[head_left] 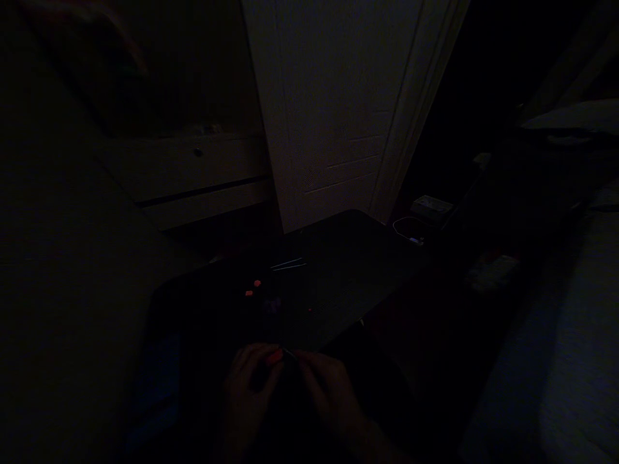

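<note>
1. Gripping small red block [275,356] in curled fingers of left hand [254,377], low in view.
2. Pinching slim dark item [289,352] in fingers of right hand [329,383], close beside red block; too dark to identify.
3. Noted on dark tabletop [348,251], beyond both hands: two small red pieces [257,283], near each other; dark lump [272,305] beside them.
4. Noted farther back: two thin pale rods [290,267], side by side.

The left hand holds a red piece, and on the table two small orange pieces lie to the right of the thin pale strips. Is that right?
Not quite: the head view shows the orange pieces to the left of the pale strips. The rest holds: they lie on the table, and the left hand holds a red piece.
</note>
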Motion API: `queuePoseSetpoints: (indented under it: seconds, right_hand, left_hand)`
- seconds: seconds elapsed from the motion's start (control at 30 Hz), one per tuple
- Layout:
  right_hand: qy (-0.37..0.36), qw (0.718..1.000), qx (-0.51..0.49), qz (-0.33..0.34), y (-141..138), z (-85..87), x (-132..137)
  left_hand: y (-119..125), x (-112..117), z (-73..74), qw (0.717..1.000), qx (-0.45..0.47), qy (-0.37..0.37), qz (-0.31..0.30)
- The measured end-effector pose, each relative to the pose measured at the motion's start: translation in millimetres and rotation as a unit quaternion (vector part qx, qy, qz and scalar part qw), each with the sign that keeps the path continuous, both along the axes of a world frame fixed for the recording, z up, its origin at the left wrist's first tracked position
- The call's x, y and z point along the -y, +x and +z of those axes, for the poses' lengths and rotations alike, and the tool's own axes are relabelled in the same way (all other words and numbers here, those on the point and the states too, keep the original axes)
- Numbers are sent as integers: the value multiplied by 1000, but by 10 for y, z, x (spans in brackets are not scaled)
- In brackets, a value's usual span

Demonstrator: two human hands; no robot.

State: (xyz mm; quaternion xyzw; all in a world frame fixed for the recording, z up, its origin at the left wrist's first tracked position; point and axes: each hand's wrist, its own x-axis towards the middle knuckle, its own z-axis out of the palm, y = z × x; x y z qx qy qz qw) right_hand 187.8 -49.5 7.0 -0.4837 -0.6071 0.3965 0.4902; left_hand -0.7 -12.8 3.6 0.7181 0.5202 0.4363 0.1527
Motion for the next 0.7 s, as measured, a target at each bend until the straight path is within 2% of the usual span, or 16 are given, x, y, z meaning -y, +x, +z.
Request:
queuePoseSetpoints:
  seconds: [0.07, 0.27, 0.57, 0.7]
  right_hand:
    - [14, 1000, 0, -2, -39, -36, 20]
    - [23, 997, -29, -66, -129, -144, 69]
    - [34, 997, -40, -48, -213, -210, 137]
    - [40, 998, -29, -32, -221, -189, 136]
  left_hand:
    - [15, -9, -13, 1000, -10, -8, -1]
    - [32, -36, -45, 1000, -7, -17, 11]
    - [-19, -21, -26, 1000, -9, -23, 9]
    - [-25, -17, -18, 999, -12, -31, 4]
